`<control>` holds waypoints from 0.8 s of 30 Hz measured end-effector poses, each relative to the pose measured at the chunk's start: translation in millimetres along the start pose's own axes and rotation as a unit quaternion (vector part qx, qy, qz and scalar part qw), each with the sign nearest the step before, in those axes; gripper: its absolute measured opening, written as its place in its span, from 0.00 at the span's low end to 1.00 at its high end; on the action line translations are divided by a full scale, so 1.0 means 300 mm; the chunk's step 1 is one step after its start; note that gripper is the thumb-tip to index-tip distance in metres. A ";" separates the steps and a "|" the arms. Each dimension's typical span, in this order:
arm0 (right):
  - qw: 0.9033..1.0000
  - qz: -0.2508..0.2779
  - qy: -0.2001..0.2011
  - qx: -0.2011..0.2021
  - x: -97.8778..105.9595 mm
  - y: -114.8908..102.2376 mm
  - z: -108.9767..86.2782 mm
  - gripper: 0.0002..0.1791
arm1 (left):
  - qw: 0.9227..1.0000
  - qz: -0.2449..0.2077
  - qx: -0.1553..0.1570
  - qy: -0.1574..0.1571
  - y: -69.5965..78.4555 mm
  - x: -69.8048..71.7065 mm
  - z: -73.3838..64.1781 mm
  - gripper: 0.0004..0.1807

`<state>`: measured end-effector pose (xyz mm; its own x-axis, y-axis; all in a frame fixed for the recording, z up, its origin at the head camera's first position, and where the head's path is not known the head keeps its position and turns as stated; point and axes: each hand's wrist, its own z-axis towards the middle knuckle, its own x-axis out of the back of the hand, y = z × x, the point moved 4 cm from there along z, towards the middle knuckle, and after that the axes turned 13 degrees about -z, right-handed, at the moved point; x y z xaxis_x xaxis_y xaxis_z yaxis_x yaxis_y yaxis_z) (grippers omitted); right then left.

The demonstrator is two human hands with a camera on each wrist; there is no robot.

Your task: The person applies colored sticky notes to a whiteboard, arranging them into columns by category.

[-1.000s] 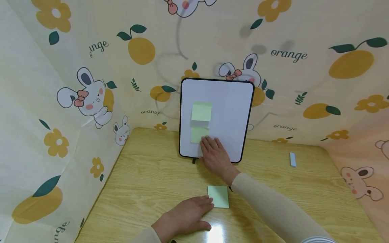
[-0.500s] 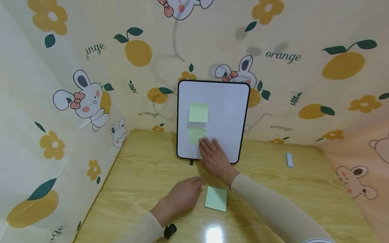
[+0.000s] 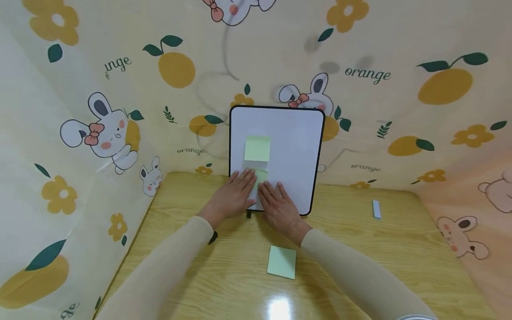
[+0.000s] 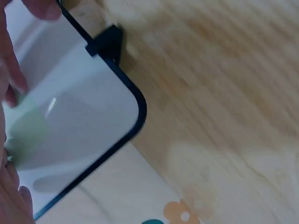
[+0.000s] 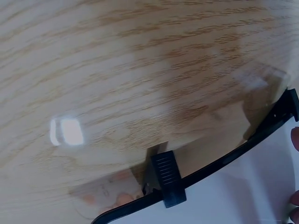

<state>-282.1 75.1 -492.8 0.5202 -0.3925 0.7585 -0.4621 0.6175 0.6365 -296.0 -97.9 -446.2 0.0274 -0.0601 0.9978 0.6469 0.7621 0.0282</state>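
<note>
I think I am at the pressing step: making the lower green note point(image 3: 262, 175) stick to the white board point(image 3: 294, 155). My left fingers point(image 3: 242, 181) lie straight over the left part of the note. My right fingers point(image 3: 270, 193) are straight too, laid on the board at the note's lower right corner; I cannot tell if they touch it. Neither hand grips anything. I guess the next move calls for a soft, flat rub, so the note does not wrinkle or slide. The upper green note point(image 3: 257, 148) sits just above. On the worktop point(image 3: 228, 284), a green pad point(image 3: 282, 262) lies in front of the board, and a blue strip point(image 3: 376, 209) lies well off to the right. My hands hide much of the note. A black clip point(image 5: 168, 179) sits on the board's edge.
</note>
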 end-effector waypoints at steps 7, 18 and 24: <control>0.999 -0.034 0.006 0.017 -0.013 0.008 -0.024 0.40 | 0.999 0.042 0.010 0.013 -0.057 0.006 -0.002 0.38; 0.996 -0.026 0.079 -0.029 0.071 0.095 0.090 0.37 | 0.997 0.071 -0.012 0.031 -0.045 0.008 0.005 0.34; 0.999 -0.034 0.017 -0.027 0.045 0.129 0.061 0.40 | 0.998 0.055 -0.001 0.025 -0.047 0.013 -0.005 0.35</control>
<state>-306.0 81.1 -455.4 0.5740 -0.4112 0.7081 -0.3863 0.6265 0.6770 -304.1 -109.8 -442.8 0.1364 -0.0087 0.9906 0.6401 0.7640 -0.0814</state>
